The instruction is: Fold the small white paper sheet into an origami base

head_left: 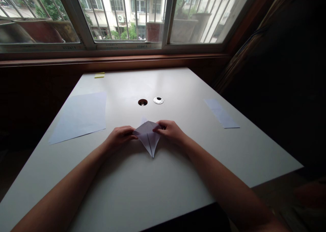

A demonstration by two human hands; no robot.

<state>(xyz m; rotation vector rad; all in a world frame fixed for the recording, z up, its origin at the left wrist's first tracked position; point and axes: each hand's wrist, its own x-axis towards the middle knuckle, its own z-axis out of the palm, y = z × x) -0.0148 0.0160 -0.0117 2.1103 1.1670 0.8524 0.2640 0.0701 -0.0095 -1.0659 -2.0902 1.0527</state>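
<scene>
A folded piece of white paper lies on the white table, shaped like a kite with its point toward me. My left hand pinches its left corner with curled fingers. My right hand pinches the right corner the same way. Both forearms reach in from the near edge of the table.
A flat white sheet lies at the left of the table and a narrow paper strip at the right. A round cable hole and its loose metal cap sit past the fold. A yellow sticky pad lies at the far edge under the barred window.
</scene>
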